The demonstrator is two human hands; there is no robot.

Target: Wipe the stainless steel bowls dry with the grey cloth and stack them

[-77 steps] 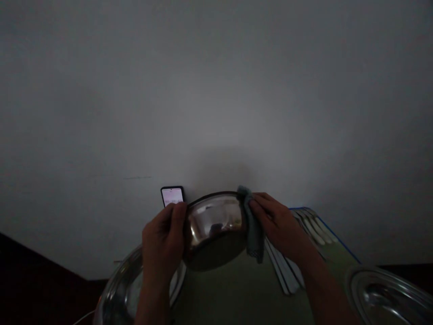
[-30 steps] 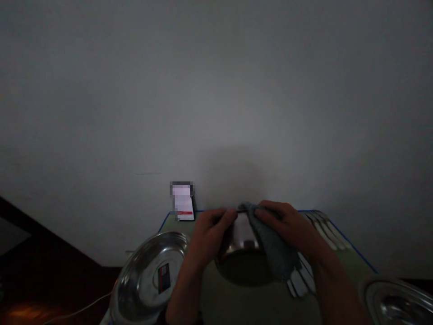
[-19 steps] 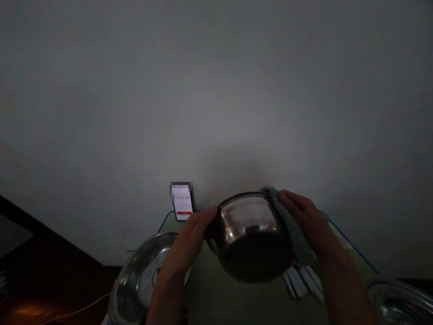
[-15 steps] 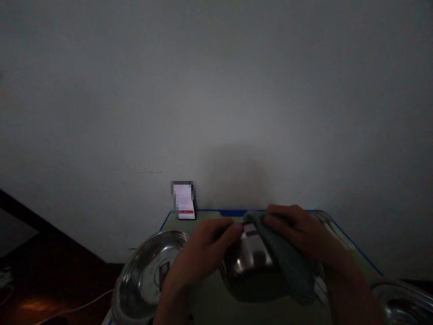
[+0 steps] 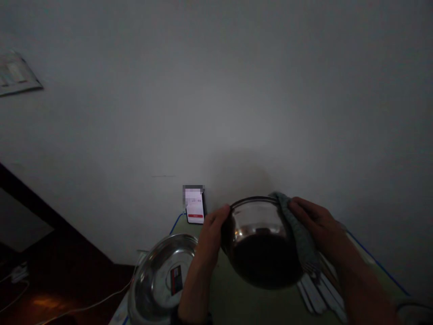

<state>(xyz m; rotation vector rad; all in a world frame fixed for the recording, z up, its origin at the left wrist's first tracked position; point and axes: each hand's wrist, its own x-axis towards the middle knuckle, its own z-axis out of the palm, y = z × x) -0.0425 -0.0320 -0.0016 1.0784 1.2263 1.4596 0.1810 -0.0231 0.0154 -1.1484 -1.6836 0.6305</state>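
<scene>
Steel bowl [image 5: 259,221], lower centre-right of frame, tilted, directly between both hands, neither nearer. Left hand [image 5: 213,230]: grip clamped on its left edge. Right hand [image 5: 313,221]: clamped on cloth [image 5: 299,234] against its right.

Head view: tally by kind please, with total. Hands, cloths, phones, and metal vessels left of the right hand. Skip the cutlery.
Hands: 2 (left hand, right hand)
Cloths: 1 (grey-green cloth)
Phones: 1 (upright phone)
Metal vessels: 2 (held vessel, wide basin)
Total: 6
</scene>
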